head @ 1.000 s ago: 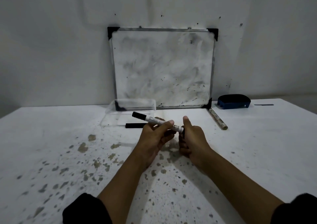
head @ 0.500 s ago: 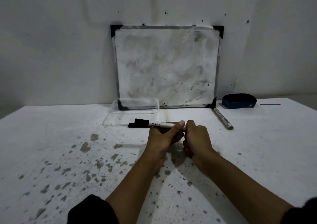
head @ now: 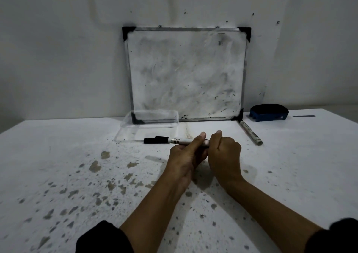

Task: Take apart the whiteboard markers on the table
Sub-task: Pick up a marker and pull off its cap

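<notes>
I hold a white whiteboard marker level above the table, its black cap pointing left. My left hand grips the barrel from below, thumb on top. My right hand is closed around the marker's right end, which is hidden in the fist. Just behind the cap, a loose black marker piece lies on the table. A second white marker barrel, with no cap showing, lies at the right by the whiteboard's corner.
A clear plastic tray sits in front of a smudged whiteboard leaning on the wall. A blue eraser and a thin dark strip lie at the back right. The white table is stained with spots.
The marker has dropped from a tilted pose to level, its cap now just in front of the loose black piece. My right hand has closed over its right end.
</notes>
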